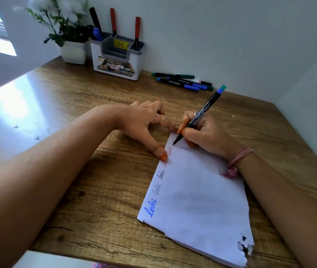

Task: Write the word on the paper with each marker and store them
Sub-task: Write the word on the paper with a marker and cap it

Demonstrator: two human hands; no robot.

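Right hand (204,134): fingers pinched around a black-barrelled marker (200,115), tip down on the far corner of the paper (198,192), a teal cap stuck on the raised end. Pink band on that wrist.

Left hand (144,122): spread, holding nothing. Thumb tip pressed on the paper's left edge, a ringed finger reaching to the far corner beside the marker tip. Remaining fingers extended over the table (76,171).

Paper: white sheet, lying at an angle on the wooden table, near edge torn and ragged. Along its left edge runs a row of the same short cursive word, repeated: the nearest in blue, two dark ones next, then red ones farther up, one partly under the thumb. Marker tip sits just past the last word.

Beyond the hands: a loose group of markers (184,82) lying flat on the table near the wall, blue and green caps visible. Left of them, a white and grey desk organizer (117,55) against the wall, holding upright a black marker, a blue one and two red-handled ones in separate slots. A white pot with a flowering plant (70,37) stands just beside the organizer, on its left.
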